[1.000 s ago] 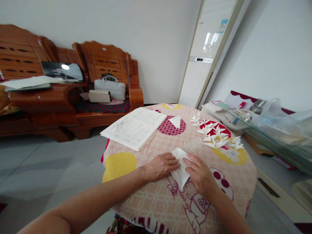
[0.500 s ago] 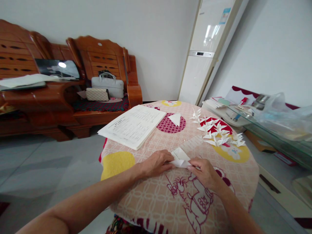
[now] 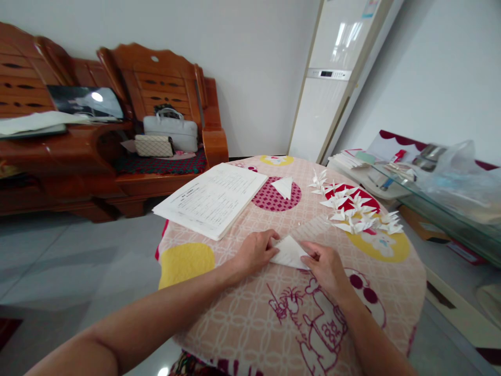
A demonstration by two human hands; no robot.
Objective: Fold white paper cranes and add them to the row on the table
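A white sheet of paper [image 3: 290,253], folded into a triangle with its point away from me, lies on the cloth-covered table between my hands. My left hand [image 3: 258,252] pinches its left corner, thumb near me and fingers on the far side. At the right corner my right hand [image 3: 324,262] grips the paper with thumb and forefinger. Just beyond it a clear ruler [image 3: 313,225] lies slantwise, its near end partly hidden. Farther off rests a small stack of folded white triangles [image 3: 283,186].
Several white paper cranes [image 3: 354,209] stand at the right of the table. A stack of printed sheets [image 3: 213,201] lies at the left. Beyond the right edge is a glass shelf [image 3: 434,203] with a plastic bag [image 3: 457,172]. A wooden bench [image 3: 156,78] stands behind, left.
The near edge of the paper has been folded over, so it now shows as a flat triangle. My hands have shifted slightly and hold its two side corners.
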